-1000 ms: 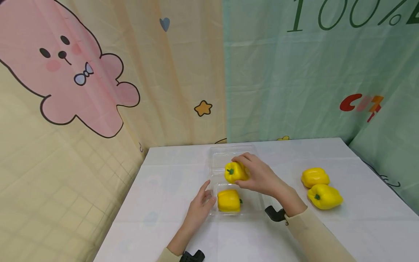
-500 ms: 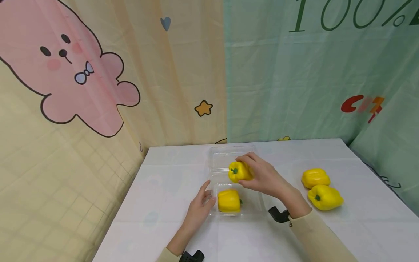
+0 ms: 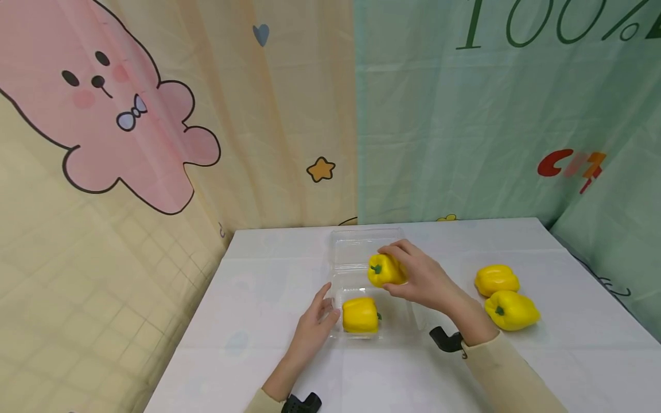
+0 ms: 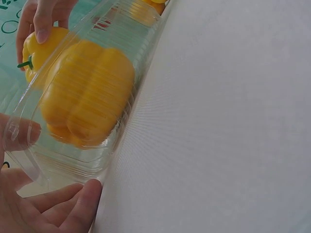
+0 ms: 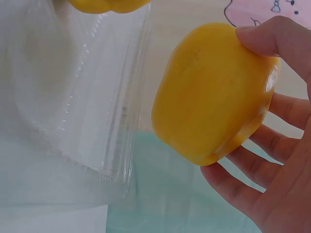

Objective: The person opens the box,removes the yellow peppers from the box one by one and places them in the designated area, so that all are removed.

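My right hand (image 3: 420,278) grips a yellow bell pepper (image 3: 384,271) above the clear plastic clamshell container (image 3: 400,321), thumb on one side and fingers on the other. The pepper's green stem faces left in the head view; the right wrist view shows its smooth underside (image 5: 209,97) apart from the container. A second yellow bell pepper (image 3: 360,315) lies on its side at the left of the container's near tray, stem to the right. My left hand (image 3: 312,330) holds the container's left edge, thumb at the rim and fingertips (image 4: 90,191) low by the table.
Two more yellow bell peppers (image 3: 497,280) lie touching on the white-covered table (image 3: 248,321), right of my right arm. The container's lid half (image 3: 356,248) lies folded back towards the far edge. Printed curtains (image 3: 279,115) hang behind and beside the table.
My right hand has shifted slightly to the right with its bell pepper, still above the container. The left hand, the container and the other peppers stay in place.
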Tool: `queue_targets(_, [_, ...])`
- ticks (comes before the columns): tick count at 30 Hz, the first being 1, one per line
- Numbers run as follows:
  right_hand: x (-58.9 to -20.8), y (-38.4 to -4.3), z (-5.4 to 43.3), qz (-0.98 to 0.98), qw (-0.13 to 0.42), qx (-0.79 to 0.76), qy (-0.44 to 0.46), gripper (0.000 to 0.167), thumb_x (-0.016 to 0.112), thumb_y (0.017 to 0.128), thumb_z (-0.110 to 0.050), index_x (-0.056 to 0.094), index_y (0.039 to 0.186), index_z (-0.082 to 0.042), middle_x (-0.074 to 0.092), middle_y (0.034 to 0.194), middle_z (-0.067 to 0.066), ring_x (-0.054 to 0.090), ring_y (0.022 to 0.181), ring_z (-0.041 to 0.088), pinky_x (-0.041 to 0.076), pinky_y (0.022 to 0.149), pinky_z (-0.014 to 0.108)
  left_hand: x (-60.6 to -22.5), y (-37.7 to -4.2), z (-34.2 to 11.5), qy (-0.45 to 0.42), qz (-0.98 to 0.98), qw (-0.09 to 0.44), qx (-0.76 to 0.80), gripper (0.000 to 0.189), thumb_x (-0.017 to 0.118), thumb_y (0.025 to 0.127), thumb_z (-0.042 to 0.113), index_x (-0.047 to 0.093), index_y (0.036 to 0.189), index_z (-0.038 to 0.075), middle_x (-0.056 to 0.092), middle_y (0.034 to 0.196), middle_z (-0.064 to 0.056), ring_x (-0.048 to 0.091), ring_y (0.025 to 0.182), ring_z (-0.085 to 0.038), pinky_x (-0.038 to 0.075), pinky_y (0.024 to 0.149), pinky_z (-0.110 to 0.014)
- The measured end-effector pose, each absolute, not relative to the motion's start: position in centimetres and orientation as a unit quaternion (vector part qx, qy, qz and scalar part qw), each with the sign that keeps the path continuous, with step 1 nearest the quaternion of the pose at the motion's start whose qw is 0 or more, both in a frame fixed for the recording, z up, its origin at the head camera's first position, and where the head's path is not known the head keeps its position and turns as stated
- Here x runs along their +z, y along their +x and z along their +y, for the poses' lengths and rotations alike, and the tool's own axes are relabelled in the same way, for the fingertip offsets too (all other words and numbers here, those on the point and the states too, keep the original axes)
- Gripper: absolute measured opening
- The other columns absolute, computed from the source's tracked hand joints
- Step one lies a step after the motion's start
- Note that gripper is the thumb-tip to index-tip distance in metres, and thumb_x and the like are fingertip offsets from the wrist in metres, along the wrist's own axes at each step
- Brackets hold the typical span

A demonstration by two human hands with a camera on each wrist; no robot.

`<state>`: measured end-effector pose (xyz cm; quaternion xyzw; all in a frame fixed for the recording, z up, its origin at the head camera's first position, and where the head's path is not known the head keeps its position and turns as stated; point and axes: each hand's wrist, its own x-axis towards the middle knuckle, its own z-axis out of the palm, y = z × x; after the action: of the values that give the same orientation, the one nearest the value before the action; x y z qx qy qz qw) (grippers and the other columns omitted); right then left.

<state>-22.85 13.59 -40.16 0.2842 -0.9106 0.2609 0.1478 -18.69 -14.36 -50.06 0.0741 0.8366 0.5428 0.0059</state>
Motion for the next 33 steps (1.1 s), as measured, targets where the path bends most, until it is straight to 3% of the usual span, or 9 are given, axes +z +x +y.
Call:
queue_targets(14, [-40.1, -22.9, 14.8, -0.918, 0.136, 0.255, 0.271, 0.066, 0.085, 0.08, -0.028, 0.057, 0.139, -0.019, 0.053, 0.129, -0.001, 0.055, 0.108, 0.018, 0.055, 0.091, 0.043, -49.6, -18.8, -14.4, 0.068, 0.836, 0.005, 0.544, 0.06, 0.059, 0.102, 0.034, 0.035, 0.157, 0.034, 0.055, 0.143, -0.014, 0.05, 0.134, -0.035, 0.042, 0.105, -0.058])
queue_targets(33, [-41.3, -22.4, 17.2, -0.922, 0.142, 0.243, 0.266, 0.065, 0.086, 0.079, -0.028, 0.056, 0.137, -0.019, 0.055, 0.132, -0.002, 0.055, 0.112, 0.018, 0.054, 0.092, 0.045, -50.0, -18.5, -14.2, 0.07, 0.836, 0.006, 0.545, 0.059, 0.059, 0.102, 0.033, 0.036, 0.156, 0.032, 0.056, 0.142, -0.016, 0.05, 0.133, -0.039, 0.044, 0.102, -0.06])
